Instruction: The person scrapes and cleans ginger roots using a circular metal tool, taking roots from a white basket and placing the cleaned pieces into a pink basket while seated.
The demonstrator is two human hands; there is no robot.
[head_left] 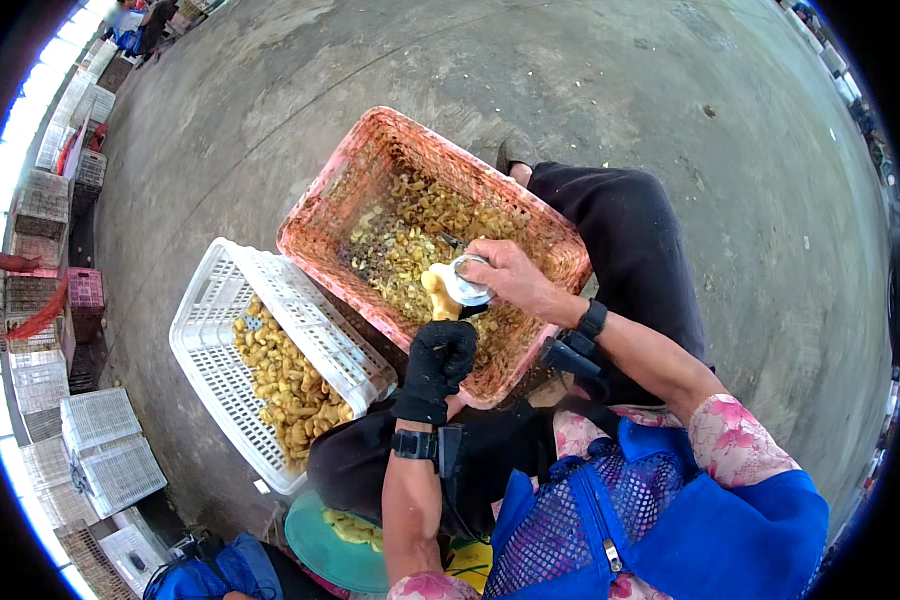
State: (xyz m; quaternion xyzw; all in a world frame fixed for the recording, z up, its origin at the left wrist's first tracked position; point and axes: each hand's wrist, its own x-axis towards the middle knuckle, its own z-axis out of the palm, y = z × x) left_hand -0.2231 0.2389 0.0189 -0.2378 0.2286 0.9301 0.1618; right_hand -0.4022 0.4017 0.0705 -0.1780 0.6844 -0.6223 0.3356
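My left hand (pixel 440 365), in a black glove, is closed round the lower end of a pale yellow ginger root (pixel 437 292). Against the root's upper part, my bare right hand (pixel 515 278) grips a shiny silver, round-rimmed scraper (pixel 466 284) whose exact kind I cannot make out. Both hands are over the near side of a pink plastic crate (pixel 322 190). Brown and yellow ginger peelings (pixel 400 245) cover its bottom. To the left stands a white plastic crate (pixel 208 335) holding many brownish-yellow ginger roots (pixel 288 385).
A teal basin (pixel 315 550) with pale ginger pieces (pixel 355 528) lies by my left forearm. Stacked crates (pixel 45 290) line the left side. My bent legs (pixel 625 240) flank the pink crate. Another person's blue clothing (pixel 215 570) shows at the lower left. Grey concrete floor (pixel 610 90) extends ahead.
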